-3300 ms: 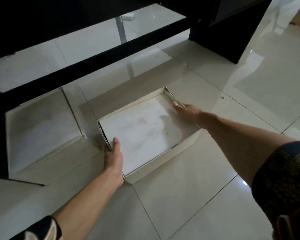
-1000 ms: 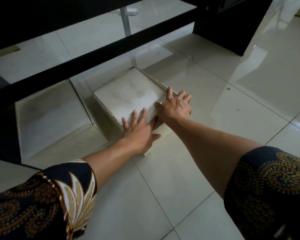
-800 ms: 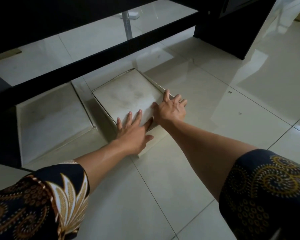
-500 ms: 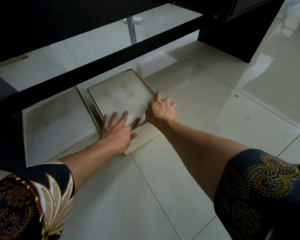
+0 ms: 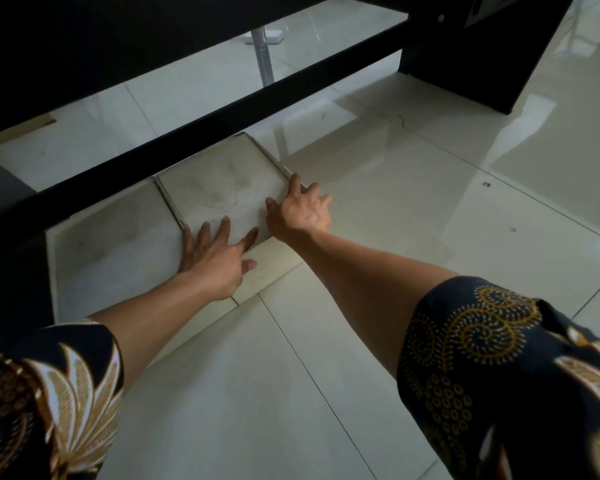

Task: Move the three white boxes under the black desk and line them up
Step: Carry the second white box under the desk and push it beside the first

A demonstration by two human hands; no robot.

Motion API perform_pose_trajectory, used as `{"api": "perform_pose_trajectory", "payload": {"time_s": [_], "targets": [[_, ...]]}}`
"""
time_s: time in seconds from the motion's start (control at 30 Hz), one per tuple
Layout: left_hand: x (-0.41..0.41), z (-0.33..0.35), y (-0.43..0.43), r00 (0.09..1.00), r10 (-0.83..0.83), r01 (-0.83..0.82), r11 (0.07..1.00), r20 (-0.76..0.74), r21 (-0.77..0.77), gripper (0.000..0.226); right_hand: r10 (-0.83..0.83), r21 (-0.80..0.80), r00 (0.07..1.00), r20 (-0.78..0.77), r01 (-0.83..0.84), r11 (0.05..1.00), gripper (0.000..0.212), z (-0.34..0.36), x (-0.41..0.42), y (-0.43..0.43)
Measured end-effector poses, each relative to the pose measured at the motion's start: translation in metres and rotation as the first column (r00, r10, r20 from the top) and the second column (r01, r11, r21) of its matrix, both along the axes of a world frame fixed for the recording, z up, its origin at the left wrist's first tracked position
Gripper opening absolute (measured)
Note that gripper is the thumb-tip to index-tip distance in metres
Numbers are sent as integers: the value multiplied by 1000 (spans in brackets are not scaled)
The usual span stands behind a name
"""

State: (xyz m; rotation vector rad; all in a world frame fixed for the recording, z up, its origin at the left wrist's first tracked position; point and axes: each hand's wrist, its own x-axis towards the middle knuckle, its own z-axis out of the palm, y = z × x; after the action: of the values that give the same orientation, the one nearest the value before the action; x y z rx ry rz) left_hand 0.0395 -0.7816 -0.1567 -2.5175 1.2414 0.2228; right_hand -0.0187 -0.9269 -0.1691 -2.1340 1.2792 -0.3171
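two patterned sleeves [image 5: 499,368] fill the nearest part of the view, and from them both bare forearms reach out over the pale tiled floor [image 5: 250,393]. the left hand [image 5: 215,261] lies flat and spread, grasping nothing, on the near part of the top of the second white box [image 5: 222,188], its thumb hanging over the near edge. the right hand [image 5: 300,211] rests over that box's near right corner with its fingers loosely curled, pressing rather than gripping as far as i can judge. this box sits touching the first white box [image 5: 111,247] on its left, the seam between them running away from the camera, and both far ends reach under the black crossbar [image 5: 194,133] of the black desk [image 5: 84,46]. the step in hand looks like the final nudge that squares the second box against the first; their near edges seem close to level, though the left arm hides part of that line. a third box is not in view, so the next move likely calls for letting go and fetching it. open floor lies to the right of the second box, up to the dark desk leg [image 5: 465,64], which leaves room for one more box in the row.
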Motion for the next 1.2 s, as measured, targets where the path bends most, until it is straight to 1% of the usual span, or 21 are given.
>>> {"api": "perform_pose_trajectory", "payload": {"time_s": [0.17, 0.3, 0.5, 0.6, 0.73, 0.87, 0.97, 1.07, 1.13, 1.2], "targets": [[1, -2, 1, 998, 60, -61, 998, -35, -24, 60, 25, -8, 1000, -10, -25, 1000, 76, -1, 1, -3], [0, -3, 3, 996, 73, -74, 997, -53, -29, 61, 99, -11, 995, -7, -99, 995, 87, -4, -5, -4], [-2, -2, 2, 995, 86, -87, 996, -60, -20, 62, 178, -22, 982, -61, -179, 984, 99, -1, -13, -7], [-5, -1, 4, 993, 97, -99, 995, -62, -33, 64, 205, -31, 975, -83, -208, 978, 98, -1, -16, -8], [-13, 4, 15, 991, 94, -101, 992, -93, -74, 77, 202, -16, 973, -115, -205, 979, 91, 4, -31, -3], [-30, 15, 31, 988, 85, -99, 990, -131, -105, 85, 195, -12, 969, -151, -200, 980, 96, 14, -52, 10], [-44, 25, 45, 985, 90, -111, 983, -144, -146, 89, 194, -67, 963, -187, -210, 975, 98, 26, -66, 22], [-55, 35, 65, 984, 91, -114, 982, -153, -150, 91, 199, -171, 938, -284, -254, 952, 95, 38, -73, 39], [-57, 49, 94, 978, 125, -151, 977, -170, -152, 92, 245, -248, 906, -345, -340, 907, 92, 52, -69, 64], [-53, 61, 124, 963, 165, -197, 970, -212, -139, 93, 312, -260, 868, -387, -427, 866, 89, 67, -63, 92]]}}
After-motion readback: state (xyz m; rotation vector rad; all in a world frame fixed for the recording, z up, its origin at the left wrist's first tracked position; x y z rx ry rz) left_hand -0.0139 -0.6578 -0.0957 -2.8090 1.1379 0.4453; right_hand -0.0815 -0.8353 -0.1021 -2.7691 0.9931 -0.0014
